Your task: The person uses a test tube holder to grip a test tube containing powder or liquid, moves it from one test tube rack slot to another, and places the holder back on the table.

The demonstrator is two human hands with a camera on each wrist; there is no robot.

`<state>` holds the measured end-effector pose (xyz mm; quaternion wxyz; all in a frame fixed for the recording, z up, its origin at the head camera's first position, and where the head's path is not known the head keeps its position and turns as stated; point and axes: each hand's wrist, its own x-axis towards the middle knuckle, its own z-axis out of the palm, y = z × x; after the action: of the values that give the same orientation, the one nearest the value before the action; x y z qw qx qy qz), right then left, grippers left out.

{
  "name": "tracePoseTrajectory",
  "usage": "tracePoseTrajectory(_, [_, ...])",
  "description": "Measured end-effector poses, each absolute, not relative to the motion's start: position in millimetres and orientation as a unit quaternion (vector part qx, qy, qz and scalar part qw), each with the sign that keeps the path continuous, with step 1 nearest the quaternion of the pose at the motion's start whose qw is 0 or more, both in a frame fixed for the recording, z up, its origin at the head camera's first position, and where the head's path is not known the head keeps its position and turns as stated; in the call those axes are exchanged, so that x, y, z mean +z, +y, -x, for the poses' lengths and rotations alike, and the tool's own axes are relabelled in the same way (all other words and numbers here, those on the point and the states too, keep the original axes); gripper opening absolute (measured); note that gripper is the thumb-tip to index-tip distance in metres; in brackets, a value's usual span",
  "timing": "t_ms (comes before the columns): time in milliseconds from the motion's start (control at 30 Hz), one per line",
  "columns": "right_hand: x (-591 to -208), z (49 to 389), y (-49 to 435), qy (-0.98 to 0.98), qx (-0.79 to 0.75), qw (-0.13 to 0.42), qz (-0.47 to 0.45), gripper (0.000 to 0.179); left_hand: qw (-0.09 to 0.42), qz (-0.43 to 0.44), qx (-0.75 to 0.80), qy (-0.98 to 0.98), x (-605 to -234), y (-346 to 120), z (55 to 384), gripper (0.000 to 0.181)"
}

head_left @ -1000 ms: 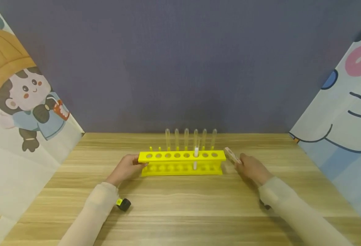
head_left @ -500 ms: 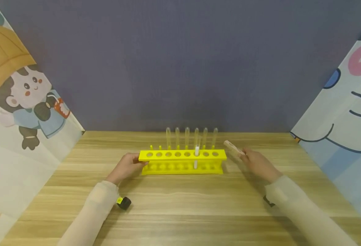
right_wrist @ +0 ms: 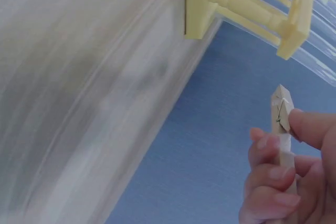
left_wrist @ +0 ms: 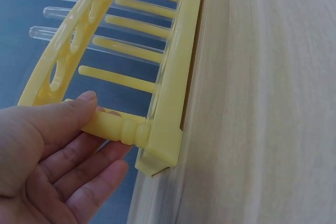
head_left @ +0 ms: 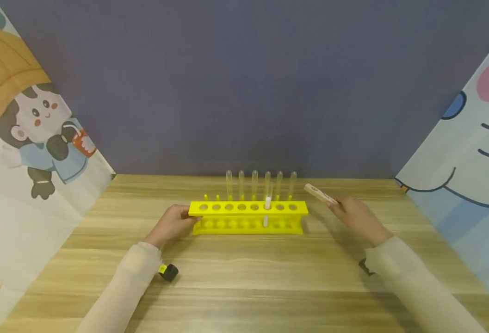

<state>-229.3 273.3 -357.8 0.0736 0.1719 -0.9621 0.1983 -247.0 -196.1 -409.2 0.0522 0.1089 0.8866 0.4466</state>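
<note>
A yellow plastic test tube rack (head_left: 227, 212) stands on the table. Several clear test tubes (head_left: 254, 184) sit upside down on its rear pegs. One tube with white contents (head_left: 267, 202) stands upright in a hole toward the right. My left hand (head_left: 170, 225) grips the rack's left end, thumb and fingers around the end post (left_wrist: 116, 128). To the right of the rack, my right hand (head_left: 357, 217) holds a wooden test tube clamp (head_left: 318, 193). The right wrist view shows the clamp's spring (right_wrist: 281, 115) beside the thumb, with fingers curled about the handle; nothing shows in its tip.
The wood-grain table (head_left: 244, 286) runs back to a dark blue-grey panel (head_left: 244, 92). Printed cartoon panels flank it on the left (head_left: 3, 222) and right (head_left: 456, 152). A black wrist device (head_left: 169, 272) shows beside the left sleeve.
The right hand has moved right and slightly upward, and the clamp in it now lies at a flatter angle. The left hand stays on the rack. The head view has shifted slightly.
</note>
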Motion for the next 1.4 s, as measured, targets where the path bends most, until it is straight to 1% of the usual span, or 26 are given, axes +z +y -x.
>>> tracePoseTrajectory(133, [-353.4,228.8,272.8,-0.964,0.187,0.071,-0.174,0.027,0.055,-0.11,0.445,0.887,-410.1,-196.4,248.3,0.021])
tracePoseTrajectory(367, [-347.0,226.8,271.8,-0.962,0.171,0.095,-0.191,0.025,0.051,-0.118,0.451,0.883,-410.2,-196.4,250.3,0.021])
tracePoseTrajectory(633, [-332.8,219.9,266.3,-0.961,0.163,0.089,-0.207,0.022,0.053,-0.119,0.459,0.879,-409.6,-195.7,249.9,0.02])
tracePoseTrajectory(900, [-328.1,217.6,254.9,-0.959,0.168,0.089,-0.209,0.02,0.048,-0.128,0.455,0.88,-409.9,-196.3,250.0,0.021])
tracePoseTrajectory(1200, [-323.0,215.5,246.1,-0.947,0.161,0.139,-0.239,0.017,0.049,-0.125,0.453,0.881,-409.3,-195.9,250.7,0.02])
tracePoseTrajectory(1400, [-318.7,216.7,238.9,-0.939,0.17,0.151,-0.257,0.017,0.049,-0.119,0.452,0.883,-408.3,-195.4,249.9,0.02])
